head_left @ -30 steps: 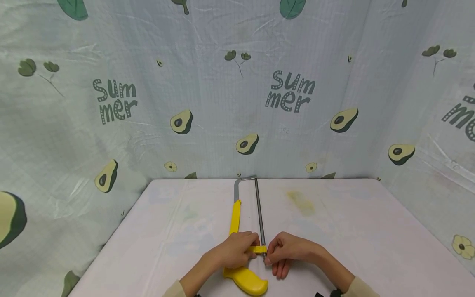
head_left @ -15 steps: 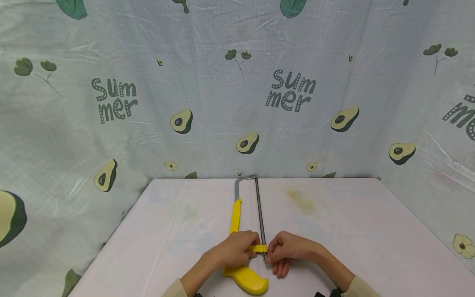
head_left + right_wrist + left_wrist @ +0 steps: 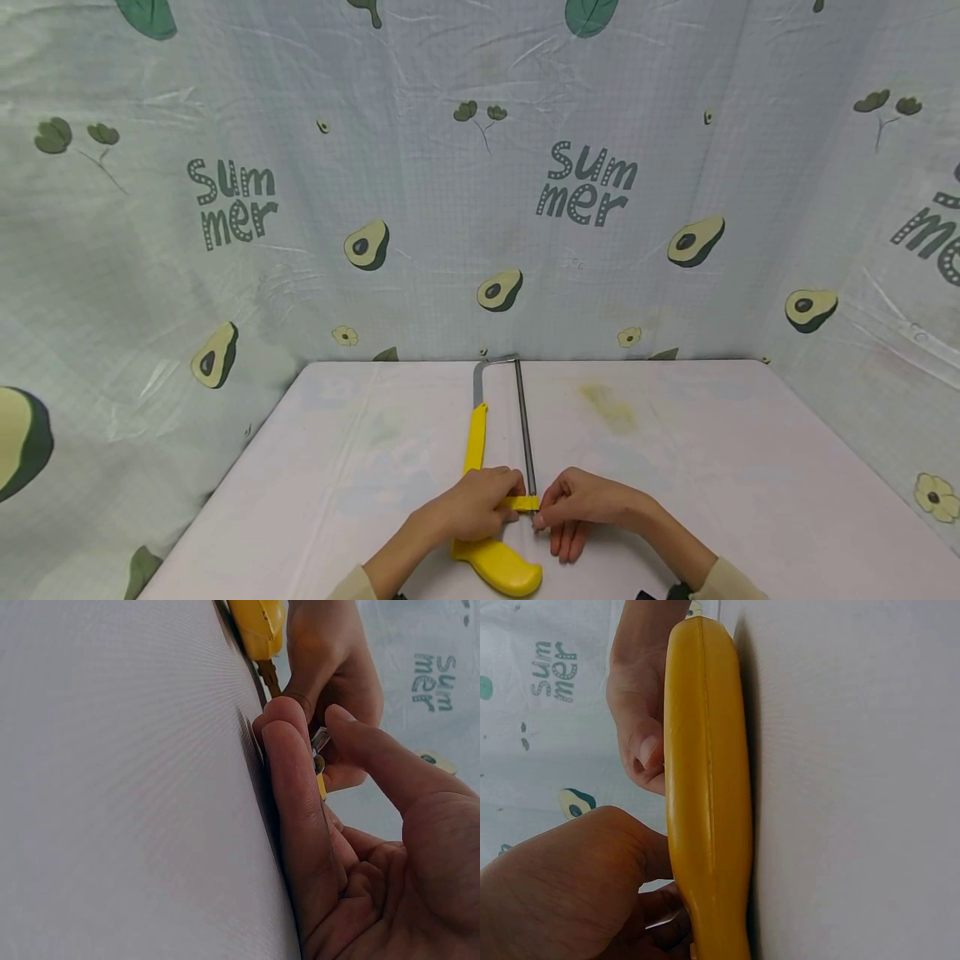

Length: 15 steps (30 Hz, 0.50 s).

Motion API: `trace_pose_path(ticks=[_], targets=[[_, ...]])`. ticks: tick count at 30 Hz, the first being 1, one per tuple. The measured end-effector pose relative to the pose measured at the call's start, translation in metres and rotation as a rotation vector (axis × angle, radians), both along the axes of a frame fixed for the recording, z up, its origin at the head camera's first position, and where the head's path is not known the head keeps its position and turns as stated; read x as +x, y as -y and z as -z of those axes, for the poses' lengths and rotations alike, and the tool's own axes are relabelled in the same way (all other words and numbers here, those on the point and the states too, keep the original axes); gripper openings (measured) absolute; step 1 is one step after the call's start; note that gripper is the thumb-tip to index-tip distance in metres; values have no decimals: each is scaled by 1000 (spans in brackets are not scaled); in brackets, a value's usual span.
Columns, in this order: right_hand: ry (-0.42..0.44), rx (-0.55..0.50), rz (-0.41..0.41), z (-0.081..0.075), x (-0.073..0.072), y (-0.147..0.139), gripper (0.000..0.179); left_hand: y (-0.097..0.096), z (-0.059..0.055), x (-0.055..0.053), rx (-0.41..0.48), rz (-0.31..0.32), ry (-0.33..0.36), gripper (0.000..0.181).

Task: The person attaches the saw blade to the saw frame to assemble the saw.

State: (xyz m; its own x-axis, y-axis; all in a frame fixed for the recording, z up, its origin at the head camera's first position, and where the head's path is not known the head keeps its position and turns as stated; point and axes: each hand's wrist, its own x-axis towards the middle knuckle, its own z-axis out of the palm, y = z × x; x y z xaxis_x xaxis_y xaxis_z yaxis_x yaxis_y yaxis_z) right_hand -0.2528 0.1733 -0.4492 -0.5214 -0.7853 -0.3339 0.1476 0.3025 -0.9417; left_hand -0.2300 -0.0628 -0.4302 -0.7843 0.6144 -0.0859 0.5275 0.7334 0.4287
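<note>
A hacksaw with a yellow handle lies on the table, its grey frame end and dark blade pointing away from me. My left hand grips the saw's yellow frame just above the handle, beside the yellow blade holder. At the near end of the blade, my right hand pinches a small metal wing nut between thumb and fingers. The lower fingers of that hand lie along the table. The handle covers part of both hands in the left wrist view.
The pale table carries a yellowish stain right of the blade. Behind it and along both sides hangs a curtain printed with avocados and lettering.
My right fingertips have shifted slightly at the wing nut. The left hand and the hacksaw stay in the same place.
</note>
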Motion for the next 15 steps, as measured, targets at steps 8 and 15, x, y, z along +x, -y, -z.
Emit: trace_pose_path(ticks=[8,15], targets=[[4,-5,-4,-2,1,0,25,-1,-1,1,-4,0,-9,11],[2,-16,-4,-5,3,-1,27,0,-1,2,1,1,-8,11]])
